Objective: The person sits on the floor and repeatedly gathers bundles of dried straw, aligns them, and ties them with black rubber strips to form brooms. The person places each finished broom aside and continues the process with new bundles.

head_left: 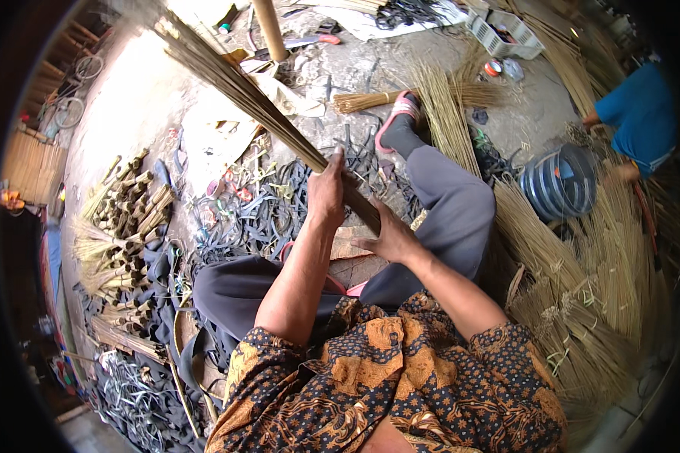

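Observation:
A long bundle of thin brown sticks [272, 124], like broom ribs, slants from my lap up to the far left, where its thin end is blurred. My left hand [327, 195] is closed round it, with the thumb lying along the top. Lower down, my right hand [393, 234] grips the sides of the thick end between thumb and fingers. Below that end, between my bent legs, sits a worn wooden block [353, 245], partly hidden. A pink sandal [395, 121] is on my right foot.
Dark rubber strips [268, 200] litter the floor ahead. Short tied bundles [128, 204] lie at left, loose sticks [540, 234] at right. A red-handled saw [302, 43] and white basket [505, 34] lie far off. At right, a person in blue [642, 113] works beside a clear plastic container [559, 183].

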Demonstrator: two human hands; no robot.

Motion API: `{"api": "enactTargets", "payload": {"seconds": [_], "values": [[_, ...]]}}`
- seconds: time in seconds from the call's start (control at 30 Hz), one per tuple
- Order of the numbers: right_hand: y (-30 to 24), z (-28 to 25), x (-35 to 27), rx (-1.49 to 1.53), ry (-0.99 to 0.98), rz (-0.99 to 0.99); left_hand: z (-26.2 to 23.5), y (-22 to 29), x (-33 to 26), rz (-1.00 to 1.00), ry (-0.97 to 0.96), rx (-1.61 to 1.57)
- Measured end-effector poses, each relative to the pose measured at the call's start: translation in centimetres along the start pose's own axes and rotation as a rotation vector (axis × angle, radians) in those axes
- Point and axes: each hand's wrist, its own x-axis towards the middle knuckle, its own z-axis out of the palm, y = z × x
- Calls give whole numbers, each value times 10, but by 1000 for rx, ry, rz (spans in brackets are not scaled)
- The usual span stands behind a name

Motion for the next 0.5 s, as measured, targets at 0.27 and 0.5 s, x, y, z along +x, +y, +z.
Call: {"api": "enactTargets", "payload": {"seconds": [0.27, 0.5], "values": [[-17, -31, 1, 789, -426, -55, -9, 5, -46, -17, -534, -247], [-39, -15, 4, 495, -41, -277, 14, 5, -49, 150, -31, 178]]}}
